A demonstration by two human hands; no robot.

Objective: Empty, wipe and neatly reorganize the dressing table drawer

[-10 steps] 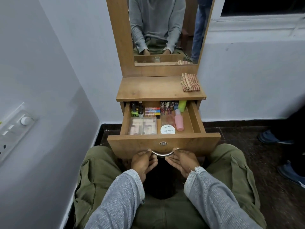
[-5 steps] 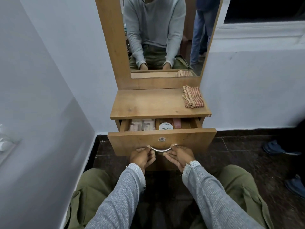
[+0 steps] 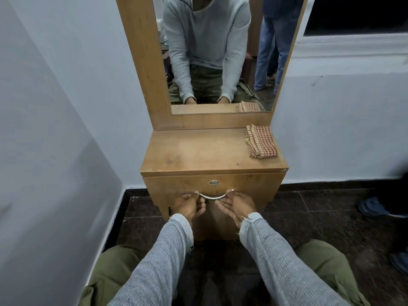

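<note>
The drawer (image 3: 242, 186) sits pushed fully into the wooden dressing table (image 3: 198, 151), its front flush under the tabletop and facing the seated person, its long axis running left to right with a small round lock (image 3: 213, 183) at centre. Both hands are on the curved metal handle (image 3: 213, 197), which also runs left to right — the left hand (image 3: 187, 205) curls its fingers around the left end, the right hand (image 3: 235, 204) hooks the right end, palms turned inward. A folded red-and-cream checked cloth (image 3: 261, 144) lies on the tabletop's back right corner, just beneath the mirror (image 3: 216, 51).
</note>
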